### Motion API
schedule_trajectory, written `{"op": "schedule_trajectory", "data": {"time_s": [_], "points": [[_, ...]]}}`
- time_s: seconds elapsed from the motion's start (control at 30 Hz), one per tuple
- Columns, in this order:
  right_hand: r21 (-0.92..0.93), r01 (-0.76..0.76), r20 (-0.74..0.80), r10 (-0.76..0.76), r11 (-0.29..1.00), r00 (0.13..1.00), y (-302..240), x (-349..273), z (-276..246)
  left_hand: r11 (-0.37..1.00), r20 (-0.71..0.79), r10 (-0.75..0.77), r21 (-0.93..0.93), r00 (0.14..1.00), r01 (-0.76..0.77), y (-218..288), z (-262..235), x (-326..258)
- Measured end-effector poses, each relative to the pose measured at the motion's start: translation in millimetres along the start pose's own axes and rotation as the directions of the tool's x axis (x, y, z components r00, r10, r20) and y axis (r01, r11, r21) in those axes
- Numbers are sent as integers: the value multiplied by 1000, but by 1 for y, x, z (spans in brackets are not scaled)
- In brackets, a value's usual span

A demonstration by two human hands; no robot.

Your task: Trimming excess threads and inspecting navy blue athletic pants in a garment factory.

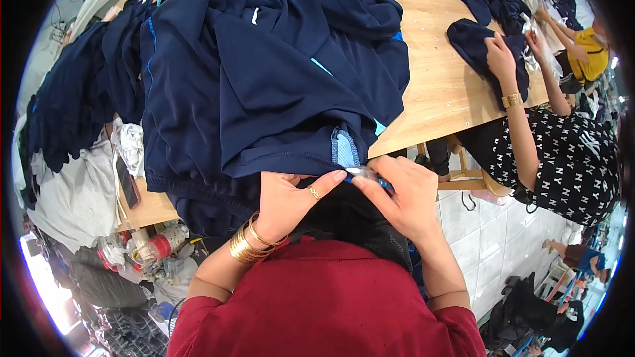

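Note:
A big heap of navy garments (264, 73) with light blue trim covers the wooden table (443, 92) in front of me. My left hand (288, 201), with a ring and several gold bangles, pinches the dark fabric edge at the near side of the heap. My right hand (403, 198) holds a small blue-handled thread clipper (367, 175) at the same spot, its tip touching my left thumb. A light blue inner patch (344, 149) of the garment shows just above my hands.
A person in a black-and-white patterned top (562, 158) sits at the right, handling a navy garment (479, 43). Another person in yellow (589, 49) works further back. More navy clothes (73, 99) hang at the left. A phone (127, 182) and cluttered items lie at the lower left.

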State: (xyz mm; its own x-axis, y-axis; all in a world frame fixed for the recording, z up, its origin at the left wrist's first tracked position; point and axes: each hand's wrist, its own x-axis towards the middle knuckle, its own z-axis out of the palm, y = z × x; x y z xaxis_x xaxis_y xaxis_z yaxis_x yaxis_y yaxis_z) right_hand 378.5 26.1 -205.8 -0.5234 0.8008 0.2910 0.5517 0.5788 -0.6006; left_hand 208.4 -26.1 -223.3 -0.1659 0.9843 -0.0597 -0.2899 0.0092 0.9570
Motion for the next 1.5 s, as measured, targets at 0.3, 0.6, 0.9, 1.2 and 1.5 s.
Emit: {"op": "schedule_trajectory", "data": {"time_s": [0.3,0.6,0.9,1.2,1.5], "points": [[459,-291,-37,346,839,938,25,-4,-15,999,-14,-23,-31,1000,23,-11,5,1],[230,-14,-100,38,973,994,56,29,69,912,-46,-358,199,933,359,-35,-39,-4],[395,23,-295,103,918,950,53,27,62,714,296,-476,680,828,167,39,-27,3],[333,39,-290,63,942,955,54,56,84,240,227,324,919,919,-312,-22,-60,48],[450,5,-167,78,893,983,48,57,36,521,67,313,822,948,-230,3,-55,62]]}}
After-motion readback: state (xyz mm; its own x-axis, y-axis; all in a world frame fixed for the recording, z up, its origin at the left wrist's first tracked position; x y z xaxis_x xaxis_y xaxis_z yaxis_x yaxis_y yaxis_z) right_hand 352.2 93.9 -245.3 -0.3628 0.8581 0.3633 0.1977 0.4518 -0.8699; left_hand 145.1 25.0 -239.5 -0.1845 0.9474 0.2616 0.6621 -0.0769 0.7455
